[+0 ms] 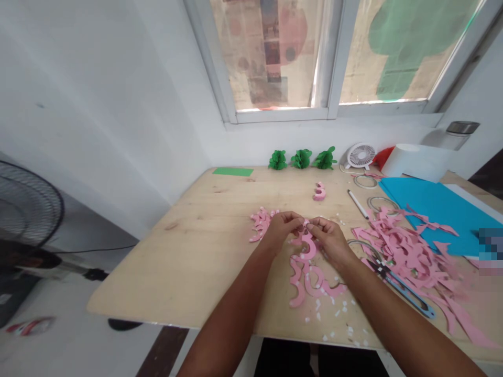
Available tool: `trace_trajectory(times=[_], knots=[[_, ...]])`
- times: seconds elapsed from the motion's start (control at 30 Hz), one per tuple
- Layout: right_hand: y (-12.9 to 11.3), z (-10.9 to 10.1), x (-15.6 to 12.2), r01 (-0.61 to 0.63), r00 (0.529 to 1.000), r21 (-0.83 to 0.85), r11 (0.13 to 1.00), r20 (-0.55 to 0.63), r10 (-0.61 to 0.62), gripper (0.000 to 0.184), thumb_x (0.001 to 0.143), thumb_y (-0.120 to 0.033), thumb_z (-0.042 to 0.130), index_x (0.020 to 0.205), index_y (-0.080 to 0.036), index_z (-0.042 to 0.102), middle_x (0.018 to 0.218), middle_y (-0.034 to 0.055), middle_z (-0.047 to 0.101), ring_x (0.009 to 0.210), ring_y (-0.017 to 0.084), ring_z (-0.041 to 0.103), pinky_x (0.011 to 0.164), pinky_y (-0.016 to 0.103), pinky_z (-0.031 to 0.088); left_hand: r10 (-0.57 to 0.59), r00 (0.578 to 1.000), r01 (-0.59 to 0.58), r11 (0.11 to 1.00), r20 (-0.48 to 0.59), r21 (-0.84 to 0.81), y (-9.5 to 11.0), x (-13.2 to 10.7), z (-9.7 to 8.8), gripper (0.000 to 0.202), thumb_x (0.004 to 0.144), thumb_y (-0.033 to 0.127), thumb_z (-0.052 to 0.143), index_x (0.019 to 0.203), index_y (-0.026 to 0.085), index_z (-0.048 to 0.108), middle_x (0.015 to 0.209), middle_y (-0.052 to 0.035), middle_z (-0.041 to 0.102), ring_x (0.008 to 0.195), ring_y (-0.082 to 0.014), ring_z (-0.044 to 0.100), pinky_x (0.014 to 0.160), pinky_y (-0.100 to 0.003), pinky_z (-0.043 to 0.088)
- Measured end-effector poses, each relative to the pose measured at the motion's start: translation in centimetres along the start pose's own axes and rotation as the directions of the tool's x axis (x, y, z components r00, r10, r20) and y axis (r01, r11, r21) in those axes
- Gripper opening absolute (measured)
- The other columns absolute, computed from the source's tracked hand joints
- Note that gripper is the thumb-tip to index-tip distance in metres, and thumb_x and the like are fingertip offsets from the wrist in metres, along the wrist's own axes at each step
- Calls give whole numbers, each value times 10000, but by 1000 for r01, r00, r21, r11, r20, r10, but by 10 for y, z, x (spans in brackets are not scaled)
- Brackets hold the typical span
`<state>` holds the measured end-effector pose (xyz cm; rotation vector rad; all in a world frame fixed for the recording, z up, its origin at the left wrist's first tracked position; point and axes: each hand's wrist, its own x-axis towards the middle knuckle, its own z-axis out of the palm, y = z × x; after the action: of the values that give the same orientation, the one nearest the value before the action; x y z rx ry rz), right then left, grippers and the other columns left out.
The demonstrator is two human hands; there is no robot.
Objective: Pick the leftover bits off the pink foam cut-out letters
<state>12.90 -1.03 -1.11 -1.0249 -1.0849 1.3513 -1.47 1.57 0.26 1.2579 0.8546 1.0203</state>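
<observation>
Our left hand (281, 230) and right hand (329, 239) angle inward over the wooden tabletop (204, 272), curled closed, both pinching a small pink paper piece (306, 224) between them.

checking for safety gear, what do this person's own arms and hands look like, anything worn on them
Both the left forearm and right forearm are bare, with no sleeve in view. The left hand and right hand wear no gloves. No watch or bracelet shows on either wrist, and no rings can be made out, though the fingers are small in this view.
</observation>
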Motion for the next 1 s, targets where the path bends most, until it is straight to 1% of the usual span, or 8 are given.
trace_trajectory(times=[0.13,0.27,0.33,0.4,0.47,0.57,0.67,1.0], knots=[[1,1,0,-3,1000,-25,1000,-4,3,222,638,-378,697,706,-179,627,600,-13,577,480,91,443,439,213,313,-11,1000,11,1000,-8,-17,-1,0,0,220,669,335,627,623,121,605,549,-17,582,520,-96,512,533,-234,422],[2,-1,1,42,998,-99,994,-45,-47,216,662,-380,665,725,-178,621,598,-9,574,491,104,451,454,225,331,13,997,-13,1000,-75,4,-1,1,4,204,656,316,624,599,121,602,515,-7,563,484,-88,483,500,-226,408],[1,-2,1,128,980,-211,969,-125,-157,194,685,-358,641,763,-182,623,636,0,584,543,123,480,497,238,362,42,989,-39,999,-142,22,0,2,5,182,654,298,618,607,122,607,507,2,558,475,-83,474,492,-219,401],[-1,-4,0,227,927,-348,909,-208,-311,154,709,-325,616,781,-189,620,680,7,588,607,139,498,559,252,384,81,971,-68,995,-223,69,1,2,7,163,653,283,615,613,126,610,509,8,559,473,-80,470,488,-212,396],[-2,-4,-1,280,885,-426,860,-231,-403,123,728,-311,592,760,-194,613,667,2,569,610,141,488,580,258,382,139,949,-102,985,-283,141,1,2,9,151,658,280,608,621,133,612,526,9,569,488,-84,481,492,-211,397],[-1,-3,-2,283,920,-396,874,-145,-364,138,740,-328,576,710,-195,599,605,-8,542,561,139,473,543,256,373,226,925,-151,957,-306,248,0,0,14,133,665,271,599,627,144,615,555,12,581,519,-94,499,508,-212,408],[4,-1,-1,248,954,-330,911,-82,-290,152,742,-341,577,722,-193,605,637,6,583,569,148,506,530,257,382,275,920,-183,931,-278,315,0,-1,18,119,666,252,591,609,149,612,563,12,585,534,-98,503,523,-214,416],[6,-1,1,215,968,-251,944,-72,-240,121,733,-306,581,733,-190,618,649,5,599,589,147,525,528,248,382,273,935,-188,922,-224,339,3,-4,21,120,674,223,572,589,145,605,536,19,575,505,-92,492,509,-213,394]])
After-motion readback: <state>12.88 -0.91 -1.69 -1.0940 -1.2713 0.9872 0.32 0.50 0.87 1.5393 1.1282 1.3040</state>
